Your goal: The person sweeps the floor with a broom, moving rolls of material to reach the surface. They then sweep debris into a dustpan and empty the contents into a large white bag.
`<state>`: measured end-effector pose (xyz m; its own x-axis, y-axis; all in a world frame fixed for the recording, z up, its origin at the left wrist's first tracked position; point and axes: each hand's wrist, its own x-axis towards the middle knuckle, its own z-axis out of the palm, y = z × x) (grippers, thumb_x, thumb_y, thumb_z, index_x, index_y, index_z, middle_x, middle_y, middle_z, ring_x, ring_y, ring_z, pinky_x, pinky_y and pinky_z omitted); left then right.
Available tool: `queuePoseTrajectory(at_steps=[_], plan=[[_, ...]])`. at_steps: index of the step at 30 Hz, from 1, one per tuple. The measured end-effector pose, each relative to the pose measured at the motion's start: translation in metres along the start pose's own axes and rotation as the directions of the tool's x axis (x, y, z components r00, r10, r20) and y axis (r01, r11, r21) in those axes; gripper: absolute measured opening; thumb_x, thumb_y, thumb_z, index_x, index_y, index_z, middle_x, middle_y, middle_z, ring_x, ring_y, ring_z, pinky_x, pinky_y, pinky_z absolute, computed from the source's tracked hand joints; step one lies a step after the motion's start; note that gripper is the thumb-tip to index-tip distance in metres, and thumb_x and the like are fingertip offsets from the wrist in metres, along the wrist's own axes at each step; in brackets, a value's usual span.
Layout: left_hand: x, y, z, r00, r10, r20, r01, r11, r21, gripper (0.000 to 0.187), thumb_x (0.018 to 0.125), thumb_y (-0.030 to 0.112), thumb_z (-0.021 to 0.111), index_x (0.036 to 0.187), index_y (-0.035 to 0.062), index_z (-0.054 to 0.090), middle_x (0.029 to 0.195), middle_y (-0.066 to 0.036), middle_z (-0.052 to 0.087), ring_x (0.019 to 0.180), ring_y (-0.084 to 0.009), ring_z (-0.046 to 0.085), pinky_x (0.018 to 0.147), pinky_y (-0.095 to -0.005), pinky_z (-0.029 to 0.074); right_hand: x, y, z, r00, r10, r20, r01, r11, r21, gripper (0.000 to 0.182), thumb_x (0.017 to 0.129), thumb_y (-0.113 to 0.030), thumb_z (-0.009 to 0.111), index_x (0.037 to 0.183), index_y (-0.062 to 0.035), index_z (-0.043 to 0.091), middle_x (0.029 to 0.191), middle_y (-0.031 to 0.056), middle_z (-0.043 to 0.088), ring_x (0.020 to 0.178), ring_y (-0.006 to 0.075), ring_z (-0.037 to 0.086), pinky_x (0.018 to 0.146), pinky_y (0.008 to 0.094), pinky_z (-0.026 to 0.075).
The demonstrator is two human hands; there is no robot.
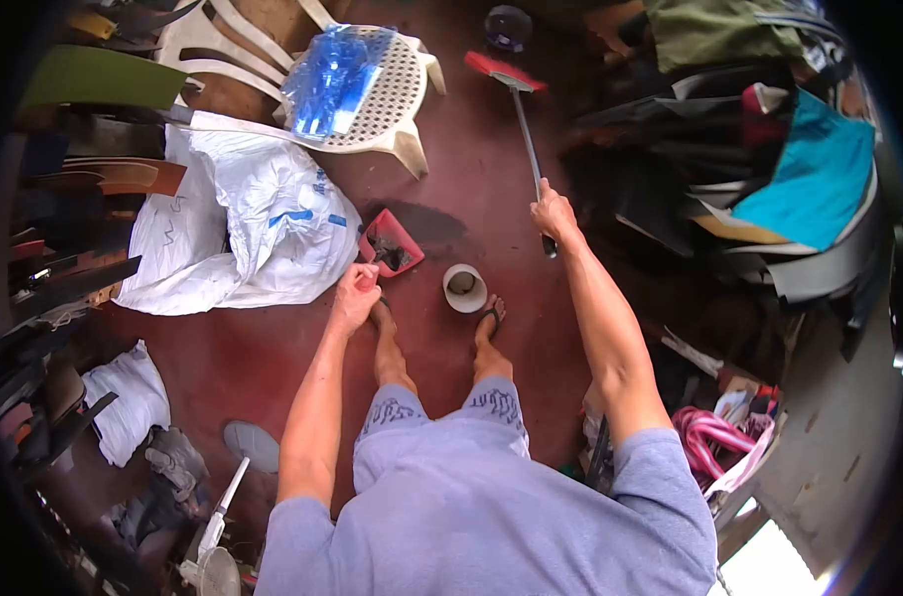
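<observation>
My right hand (553,215) is closed around the grey handle of a long broom (527,131). Its red head is on the far side of the floor, pointing away from me. My left hand (358,290) is closed on the handle end of a red dustpan (385,221), low by my left foot. Dark debris (390,252) lies inside the pan. Between my feet stands a white bucket (451,297) with something greyish-brown at its bottom. A dark patch, perhaps dirt or shadow, shows on the floor beyond the dustpan.
A white plastic chair (404,94) carries a blue plastic packet (338,79). White sacks (263,199) bulge at the left. Piled sheets, including a teal one (814,174), crowd the right. A pink coiled bundle (709,437) lies lower right, and a grey disc (251,445) lower left.
</observation>
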<state>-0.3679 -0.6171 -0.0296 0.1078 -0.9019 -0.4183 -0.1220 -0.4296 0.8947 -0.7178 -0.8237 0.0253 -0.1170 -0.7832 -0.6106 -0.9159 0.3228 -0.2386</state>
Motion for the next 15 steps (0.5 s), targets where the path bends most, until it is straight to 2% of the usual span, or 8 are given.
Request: queuePoseTrajectory(at_steps=[1,2,6,8,9,10,15], plan=[[0.001,-0.002,0.001,1.0,0.002,-0.003,-0.003,0.999,-0.038,0.027,0.072,-0.006,0.063,0.092,0.005,0.048,0.11,-0.01,0.06,0.106,-0.0191,0.057,0.093,-0.0315,0.044,0.024,-0.004,0.007,1.0,-0.008,-0.005,0.007,0.998,-0.062,0.053,0.089,-0.02,0.044,0.14,-0.0037,0.038,0.113,0.0292,0.061,0.108,0.042,0.059,0.093,0.0478,0.047],[0.001,-0.003,-0.001,1.0,0.011,-0.02,-0.011,1.0,0.015,0.028,0.072,-0.005,0.063,0.092,0.0054,0.048,0.113,-0.011,0.06,0.107,-0.0199,0.056,0.094,-0.032,0.044,0.04,-0.005,0.017,1.0,-0.011,-0.003,0.01,0.993,-0.122,0.052,0.09,-0.02,0.043,0.14,-0.005,0.038,0.113,0.0285,0.061,0.109,0.0416,0.059,0.093,0.0474,0.048],[-0.004,-0.007,-0.007,1.0,-0.021,-0.021,0.02,1.0,-0.016,0.027,0.073,-0.002,0.064,0.093,0.0058,0.048,0.115,-0.012,0.06,0.109,-0.0214,0.057,0.094,-0.0332,0.043,0.04,0.004,0.039,0.984,-0.063,0.166,0.101,0.967,-0.234,0.054,0.09,-0.018,0.043,0.142,-0.006,0.037,0.113,0.0278,0.061,0.107,0.0411,0.06,0.091,0.0467,0.049],[-0.004,-0.014,-0.006,1.0,-0.025,-0.013,0.023,0.997,-0.078,0.026,0.074,-0.002,0.063,0.094,0.0055,0.048,0.115,-0.012,0.06,0.109,-0.0219,0.056,0.095,-0.0334,0.043,-0.003,0.024,0.053,0.974,-0.028,0.226,0.086,0.963,-0.254,0.056,0.088,-0.017,0.045,0.142,-0.0063,0.036,0.112,0.0277,0.062,0.105,0.0413,0.061,0.089,0.0467,0.05],[-0.004,-0.007,-0.009,1.0,-0.01,0.003,0.01,1.0,0.021,0.027,0.073,-0.004,0.063,0.094,0.0055,0.049,0.115,-0.012,0.06,0.109,-0.0214,0.057,0.095,-0.0324,0.043,-0.032,0.038,0.061,0.97,-0.039,0.24,0.108,0.952,-0.285,0.058,0.086,-0.016,0.047,0.142,-0.0059,0.036,0.11,0.028,0.062,0.103,0.0418,0.062,0.087,0.0474,0.051],[-0.004,-0.011,-0.008,1.0,-0.029,0.001,0.029,0.999,-0.023,0.029,0.072,-0.006,0.063,0.094,0.0057,0.049,0.114,-0.012,0.06,0.108,-0.0204,0.057,0.095,-0.031,0.043,-0.056,0.047,0.066,0.967,-0.064,0.246,0.142,0.938,-0.315,0.06,0.085,-0.014,0.049,0.142,-0.0055,0.036,0.109,0.0283,0.063,0.101,0.0423,0.062,0.086,0.0482,0.051],[-0.005,0.003,-0.008,0.996,-0.027,0.083,0.029,0.999,-0.018,0.028,0.07,-0.007,0.061,0.092,0.0053,0.047,0.112,-0.011,0.06,0.109,-0.0191,0.056,0.093,-0.0304,0.043,-0.183,0.091,0.068,0.969,-0.06,0.24,0.088,0.991,-0.105,0.062,0.082,-0.017,0.053,0.142,-0.0075,0.037,0.095,0.0312,0.064,0.092,0.0467,0.062,0.084,0.0522,0.05]])
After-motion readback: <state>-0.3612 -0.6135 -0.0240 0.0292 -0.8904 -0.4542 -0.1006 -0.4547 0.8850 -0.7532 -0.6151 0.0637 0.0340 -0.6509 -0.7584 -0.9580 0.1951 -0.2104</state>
